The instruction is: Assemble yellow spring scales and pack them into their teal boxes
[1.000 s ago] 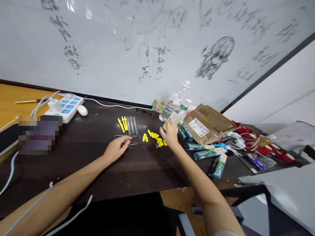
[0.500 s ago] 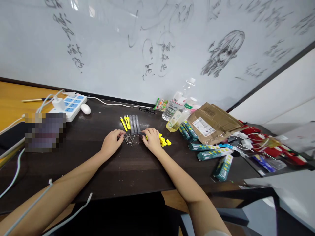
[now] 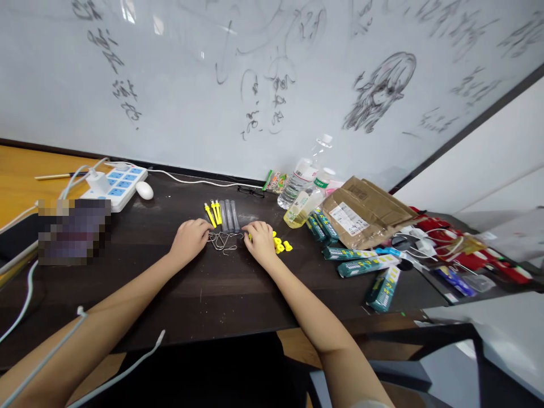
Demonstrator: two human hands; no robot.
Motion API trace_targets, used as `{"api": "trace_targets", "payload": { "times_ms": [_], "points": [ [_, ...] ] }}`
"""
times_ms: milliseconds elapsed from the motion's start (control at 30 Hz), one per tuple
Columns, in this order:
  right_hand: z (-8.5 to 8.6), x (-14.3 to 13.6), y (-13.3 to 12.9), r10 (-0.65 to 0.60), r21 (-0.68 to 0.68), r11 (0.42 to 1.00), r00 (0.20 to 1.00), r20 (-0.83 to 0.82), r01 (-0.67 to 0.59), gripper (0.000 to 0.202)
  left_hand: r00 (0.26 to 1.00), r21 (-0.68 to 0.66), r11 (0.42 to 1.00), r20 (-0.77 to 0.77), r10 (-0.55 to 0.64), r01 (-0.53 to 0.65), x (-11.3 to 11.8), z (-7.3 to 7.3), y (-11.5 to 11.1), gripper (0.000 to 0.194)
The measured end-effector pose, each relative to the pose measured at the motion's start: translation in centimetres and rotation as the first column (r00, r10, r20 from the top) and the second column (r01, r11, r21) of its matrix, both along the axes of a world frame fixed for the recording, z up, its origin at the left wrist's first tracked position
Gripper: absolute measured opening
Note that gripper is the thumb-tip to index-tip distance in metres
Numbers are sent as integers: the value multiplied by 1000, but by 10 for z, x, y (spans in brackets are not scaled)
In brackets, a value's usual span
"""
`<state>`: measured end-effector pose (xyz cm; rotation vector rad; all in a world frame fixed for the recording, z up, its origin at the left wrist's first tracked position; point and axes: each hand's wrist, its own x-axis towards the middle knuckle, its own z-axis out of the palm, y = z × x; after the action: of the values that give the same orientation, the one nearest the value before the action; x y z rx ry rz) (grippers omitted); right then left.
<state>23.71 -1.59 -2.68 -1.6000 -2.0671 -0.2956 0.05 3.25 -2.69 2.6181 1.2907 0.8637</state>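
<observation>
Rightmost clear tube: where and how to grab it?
I'd pinch the tube at mid-length, coming from above and its right with the right hand: it lies flat and slim, its left side close to the next tube, its right side open.

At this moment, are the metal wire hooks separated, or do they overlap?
At least some overlap: between the left hand and right hand, metal wire hooks visibly cross. Whether they interlock, I cannot tell.

LH (image 3: 190, 239), RH (image 3: 260, 245) palm-down, fingers (image 3: 206, 225) prob. curled.
</observation>
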Motion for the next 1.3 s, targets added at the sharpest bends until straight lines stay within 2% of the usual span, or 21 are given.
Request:
{"api": "trace_targets", "payload": {
  "times_ms": [133,267,467,700,833,933,1033,1133,1233,1300],
  "points": [
    [4,13,3,-102,39,994,995,-13,102,26,993,92,995,-113,-38,48,7,8,28,32],
    [6,26,6,-174,30,984,984,-29,175,28,977,63,994,-200,-72,86,14,7,52,29],
    [7,31,7,-186,26,982,983,0,186,26,954,178,977,-292,-64,120,-1,-1,60,21],
    [25,53,7,-301,67,948,945,-124,311,27,947,247,958,-314,-65,147,-31,-2,51,23],
    [26,71,8,-345,-46,938,909,-233,344,22,948,258,955,-312,-57,142,-39,-7,49,26],
    [22,81,8,-368,-176,928,887,-280,329,19,964,247,961,-261,-55,122,-39,0,43,28],
    [20,85,8,-373,-249,918,886,-275,309,15,985,216,971,-157,-72,105,-33,17,22,30],
    [18,83,9,-336,-249,928,909,-246,276,14,986,193,970,-102,-129,147,-22,27,-7,31],
    [17,76,8,-275,-219,946,948,-160,238,17,979,189,962,-83,-184,197,-13,20,-28,32],
    [16,69,6,-255,-210,949,964,-76,235,18,972,126,965,-77,-221,230,-10,11,-34,32]
  ]
}}
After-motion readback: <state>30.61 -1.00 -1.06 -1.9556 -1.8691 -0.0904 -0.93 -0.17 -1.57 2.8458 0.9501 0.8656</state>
